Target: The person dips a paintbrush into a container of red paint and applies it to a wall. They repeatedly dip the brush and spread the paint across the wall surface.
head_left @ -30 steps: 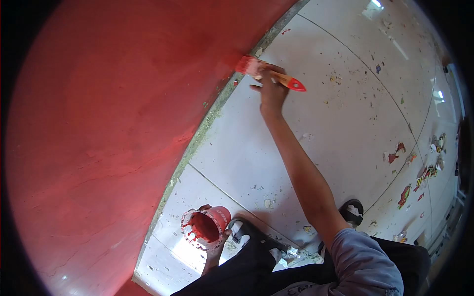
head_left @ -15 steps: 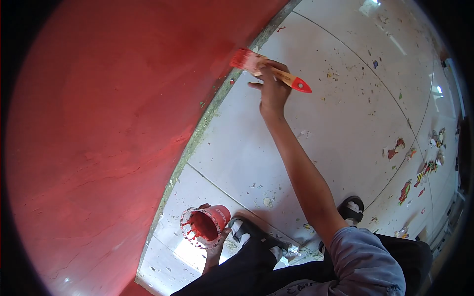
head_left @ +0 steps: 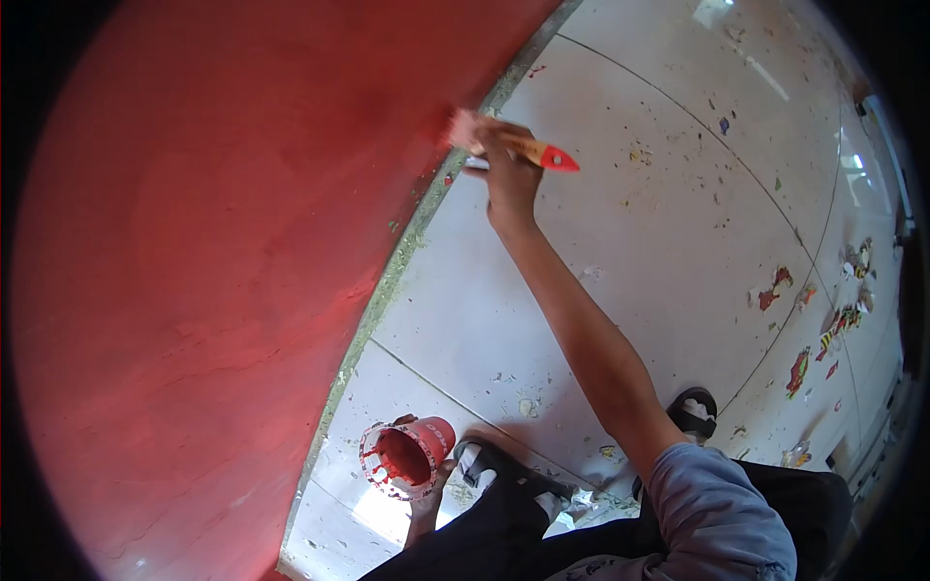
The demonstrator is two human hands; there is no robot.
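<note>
My right hand (head_left: 511,176) grips a paintbrush (head_left: 531,149) by its wooden handle, which ends in a red tip. The bristles, smeared by motion, meet the lower edge of the red wall (head_left: 242,213), close to the greenish strip where wall and floor join. Lower down, my left hand (head_left: 432,489) is wrapped round a red paint cup (head_left: 438,436), tilted so its opening faces me. Red paint shows inside, with streaks on the pale, speckled rim. Part of the left hand is hidden behind the cup.
White floor tiles (head_left: 620,232) are dotted with paint flakes and scraps. Bigger peeled pieces (head_left: 796,373) lie to the right. My sandalled feet (head_left: 489,465) stand close to the cup. A greenish border strip (head_left: 407,242) runs along the base of the wall.
The brush and my right hand have shifted left and slightly down, along the wall's lower edge. The cup stays in my left hand, and the whole view has moved slightly.
</note>
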